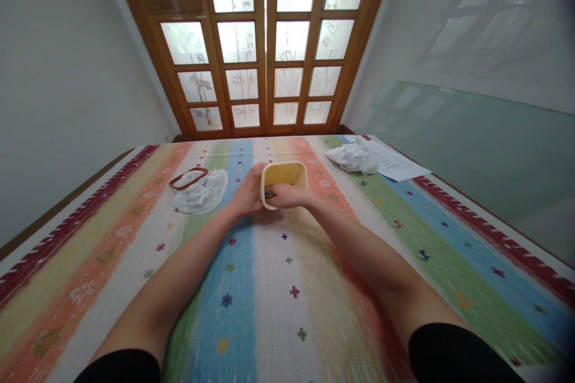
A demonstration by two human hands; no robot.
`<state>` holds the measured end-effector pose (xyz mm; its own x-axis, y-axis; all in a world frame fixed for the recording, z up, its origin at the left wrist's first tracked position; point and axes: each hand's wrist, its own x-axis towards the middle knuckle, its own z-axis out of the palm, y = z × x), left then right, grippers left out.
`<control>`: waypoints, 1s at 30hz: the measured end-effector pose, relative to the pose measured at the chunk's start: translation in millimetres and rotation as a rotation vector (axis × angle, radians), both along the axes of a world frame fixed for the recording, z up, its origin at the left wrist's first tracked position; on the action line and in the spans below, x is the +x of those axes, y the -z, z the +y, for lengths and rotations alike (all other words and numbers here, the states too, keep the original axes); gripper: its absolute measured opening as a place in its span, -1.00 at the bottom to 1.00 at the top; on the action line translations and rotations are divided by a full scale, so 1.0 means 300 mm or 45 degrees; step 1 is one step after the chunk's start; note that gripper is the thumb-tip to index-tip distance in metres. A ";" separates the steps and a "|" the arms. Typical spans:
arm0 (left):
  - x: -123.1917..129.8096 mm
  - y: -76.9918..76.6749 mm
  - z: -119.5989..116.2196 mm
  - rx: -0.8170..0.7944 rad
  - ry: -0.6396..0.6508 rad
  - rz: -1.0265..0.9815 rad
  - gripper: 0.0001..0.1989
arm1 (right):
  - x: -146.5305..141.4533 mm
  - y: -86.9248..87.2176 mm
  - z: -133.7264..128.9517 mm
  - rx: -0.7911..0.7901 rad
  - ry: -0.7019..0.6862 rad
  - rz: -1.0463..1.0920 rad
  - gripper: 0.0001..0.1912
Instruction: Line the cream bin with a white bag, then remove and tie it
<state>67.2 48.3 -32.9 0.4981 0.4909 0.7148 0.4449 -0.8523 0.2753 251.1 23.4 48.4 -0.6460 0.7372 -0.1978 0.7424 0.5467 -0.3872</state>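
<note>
frankly, the hardest part for me to read from out here is my right hand [290, 194], since its fingers dip inside the yellow container [284, 173] and mostly drop out of sight behind the palm and the near rim. a small, dark greyish thing [268, 193] shows at those fingers, just inside the left wall, but it is too small to name, and i cannot tell whether they are closed on it or only touching it. my left hand [248, 190] is clamped on the container's left side, its fingertips lost behind the wall. both black sleeves [120, 366] are cut off by the bottom edge of my head view. the container sits between my two hands, near the far end of the table, tilted so its mouth faces me; there may be dark specks low on the inner wall, though my right hand covers most of the inside. beyond my left hand, a reddish-brown ring [205, 172] lies partly on a crumpled white cloth [204, 193]. over on the right, a crumpled white bundle [354, 157] overlaps some printed sheets [399, 164], whose text i cannot read. everything rests on a striped tablecloth [274, 287], and wooden doors [259, 42] with frosted panes stand behind its far edge.
</note>
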 end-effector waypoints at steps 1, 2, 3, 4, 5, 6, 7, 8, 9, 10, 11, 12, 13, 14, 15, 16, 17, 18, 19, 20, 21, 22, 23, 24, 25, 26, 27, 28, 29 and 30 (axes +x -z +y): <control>-0.009 0.007 0.012 -0.008 -0.020 -0.014 0.17 | 0.010 -0.006 -0.001 -0.012 -0.023 0.004 -0.70; -0.019 0.015 0.023 -0.019 -0.036 -0.026 0.17 | 0.019 -0.018 -0.008 -0.013 -0.059 0.007 -0.68; -0.029 0.023 0.033 -0.036 -0.049 -0.042 0.18 | 0.027 -0.034 -0.019 -0.001 -0.105 0.011 -0.67; -0.039 0.031 0.042 -0.058 -0.058 -0.058 0.19 | 0.034 -0.054 -0.035 0.022 -0.159 0.022 -0.68; -0.048 0.038 0.049 -0.083 -0.060 -0.076 0.21 | 0.041 -0.077 -0.055 0.052 -0.210 0.030 -0.70; -0.056 0.044 0.054 -0.107 -0.057 -0.092 0.22 | 0.048 -0.100 -0.076 0.073 -0.251 0.036 -0.73; -0.063 0.048 0.057 -0.126 -0.050 -0.104 0.24 | 0.054 -0.122 -0.096 0.091 -0.297 0.047 -0.76; -0.068 0.050 0.058 -0.134 -0.040 -0.111 0.24 | 0.060 -0.141 -0.114 0.097 -0.335 0.063 -0.77; -0.072 0.050 0.058 -0.132 -0.026 -0.112 0.24 | 0.064 -0.154 -0.127 0.088 -0.361 0.078 -0.77; -0.075 0.050 0.058 -0.124 -0.009 -0.108 0.22 | 0.067 -0.161 -0.134 0.071 -0.373 0.091 -0.76; -0.076 0.050 0.057 -0.112 0.005 -0.100 0.21 | 0.068 -0.161 -0.136 0.046 -0.369 0.102 -0.76; -0.077 0.050 0.057 -0.101 0.014 -0.092 0.21 | 0.066 -0.155 -0.132 0.020 -0.352 0.107 -0.75; -0.076 0.050 0.056 -0.091 0.019 -0.084 0.22 | 0.061 -0.143 -0.123 0.001 -0.322 0.106 -0.74; -0.075 0.050 0.056 -0.083 0.017 -0.077 0.23 | 0.053 -0.125 -0.112 -0.008 -0.283 0.099 -0.73; -0.073 0.049 0.054 -0.077 0.008 -0.069 0.24 | 0.042 -0.106 -0.099 -0.005 -0.235 0.087 -0.71; -0.070 0.048 0.051 -0.072 -0.007 -0.061 0.24 | 0.029 -0.085 -0.085 0.007 -0.175 0.065 -0.71; -0.065 0.045 0.047 -0.065 -0.024 -0.059 0.24 | 0.016 -0.065 -0.071 0.025 -0.106 0.039 -0.71; -0.059 0.042 0.041 -0.058 -0.041 -0.057 0.22 | 0.003 -0.048 -0.057 0.045 -0.025 0.013 -0.70; -0.051 0.037 0.035 -0.054 -0.059 -0.055 0.21 | -0.007 -0.034 -0.044 0.065 0.064 -0.006 -0.70; -0.043 0.031 0.027 -0.052 -0.081 -0.059 0.19 | -0.014 -0.023 -0.032 0.096 0.153 -0.008 -0.68; -0.033 0.025 0.019 -0.050 -0.105 -0.067 0.18 | -0.017 -0.014 -0.021 0.148 0.246 0.009 -0.67; -0.024 0.019 0.010 -0.048 -0.130 -0.080 0.17 | -0.017 -0.007 -0.011 0.222 0.332 0.045 -0.64; -0.014 0.013 0.002 -0.043 -0.155 -0.095 0.17 | -0.014 0.001 -0.002 0.310 0.402 0.094 -0.62; -0.005 0.007 -0.006 -0.034 -0.175 -0.107 0.17 | -0.010 0.010 0.005 0.392 0.446 0.143 -0.59; 0.003 0.002 -0.013 -0.019 -0.183 -0.113 0.17 | -0.007 0.022 0.011 0.448 0.456 0.176 -0.57; 0.010 -0.002 -0.020 -0.004 -0.176 -0.104 0.16 | -0.005 0.037 0.016 0.462 0.429 0.188 -0.55; 0.015 -0.006 -0.027 0.008 -0.155 -0.080 0.16 | -0.005 0.054 0.021 0.435 0.373 0.181 -0.55; 0.020 -0.009 -0.034 0.015 -0.127 -0.043 0.16 | -0.007 0.073 0.026 0.378 0.289 0.158 -0.55; 0.023 -0.011 -0.040 0.017 -0.100 0.002 0.17 | -0.012 0.091 0.031 0.309 0.201 0.126 -0.55; 0.026 -0.012 -0.046 0.016 -0.078 0.042 0.18 | -0.018 0.108 0.035 0.253 0.127 0.096 -0.56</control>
<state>75.0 34.5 -29.3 0.4908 0.5122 0.7048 0.5051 -0.8264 0.2488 245.9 34.0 16.1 -0.5754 0.8179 0.0034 0.7697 0.5429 -0.3360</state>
